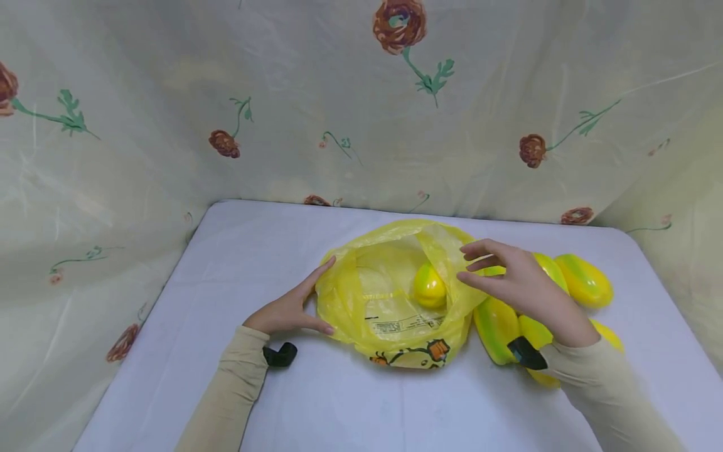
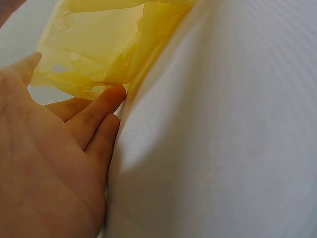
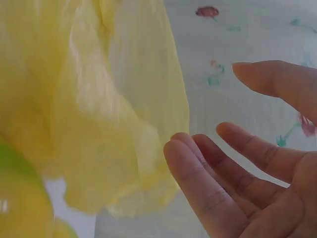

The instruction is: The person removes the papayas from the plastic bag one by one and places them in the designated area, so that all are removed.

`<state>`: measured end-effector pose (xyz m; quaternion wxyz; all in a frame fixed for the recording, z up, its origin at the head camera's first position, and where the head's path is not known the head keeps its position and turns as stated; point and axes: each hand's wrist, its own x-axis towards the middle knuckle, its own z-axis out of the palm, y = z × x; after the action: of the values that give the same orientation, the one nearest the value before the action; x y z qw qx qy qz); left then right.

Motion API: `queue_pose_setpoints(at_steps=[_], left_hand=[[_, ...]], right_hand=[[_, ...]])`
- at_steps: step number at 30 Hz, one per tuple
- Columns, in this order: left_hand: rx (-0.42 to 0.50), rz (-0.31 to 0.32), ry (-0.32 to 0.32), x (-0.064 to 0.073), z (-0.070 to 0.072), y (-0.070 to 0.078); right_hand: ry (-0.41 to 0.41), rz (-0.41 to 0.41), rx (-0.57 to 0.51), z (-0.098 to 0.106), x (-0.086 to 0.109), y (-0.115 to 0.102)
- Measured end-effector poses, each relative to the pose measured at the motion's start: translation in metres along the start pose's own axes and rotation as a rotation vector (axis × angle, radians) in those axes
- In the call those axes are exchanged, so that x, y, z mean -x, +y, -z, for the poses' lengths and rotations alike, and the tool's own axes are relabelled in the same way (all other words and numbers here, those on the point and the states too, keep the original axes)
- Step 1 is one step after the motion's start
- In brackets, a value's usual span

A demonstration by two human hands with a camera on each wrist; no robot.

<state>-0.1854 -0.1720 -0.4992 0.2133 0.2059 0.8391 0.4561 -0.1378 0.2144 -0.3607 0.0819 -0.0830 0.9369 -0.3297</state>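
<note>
A yellow plastic bag (image 1: 361, 270) lies on the table with its mouth spread wide. Inside it, toward the right, sits one glossy yellow-green fruit (image 1: 430, 287), shaped like a mango or papaya. My left hand (image 1: 290, 309) rests against the bag's left side, thumb and fingers spread apart; the left wrist view shows fingertips at the yellow plastic (image 2: 99, 54). Over the bag's right edge hovers my right hand (image 1: 516, 282), fingers loosely bent and nothing between them. In the right wrist view its fingertips are right beside the hanging plastic (image 3: 114, 134).
Several more yellow-green fruits (image 1: 584, 280) lie grouped right of the bag, partly hidden under my right hand and sleeve. The table (image 1: 339, 408) has a white cover. Behind it hangs a flower-patterned curtain (image 1: 316, 81), which also runs along both sides.
</note>
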Motion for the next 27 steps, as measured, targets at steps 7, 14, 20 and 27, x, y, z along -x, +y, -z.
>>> queue_pose_setpoints(at_steps=[7,14,20,27], left_hand=[[0.007,-0.006,-0.009,0.000,0.000,0.000],[0.009,-0.013,-0.007,0.000,0.001,-0.001],[0.008,-0.021,-0.012,0.000,0.002,-0.002],[0.011,-0.025,-0.011,0.000,0.002,-0.004]], right_hand=[[-0.073,0.086,0.081,-0.031,-0.029,-0.025],[-0.135,0.081,0.294,-0.054,-0.054,-0.046],[-0.135,0.063,0.544,-0.073,-0.066,-0.057],[-0.094,0.077,0.707,-0.084,-0.075,-0.058]])
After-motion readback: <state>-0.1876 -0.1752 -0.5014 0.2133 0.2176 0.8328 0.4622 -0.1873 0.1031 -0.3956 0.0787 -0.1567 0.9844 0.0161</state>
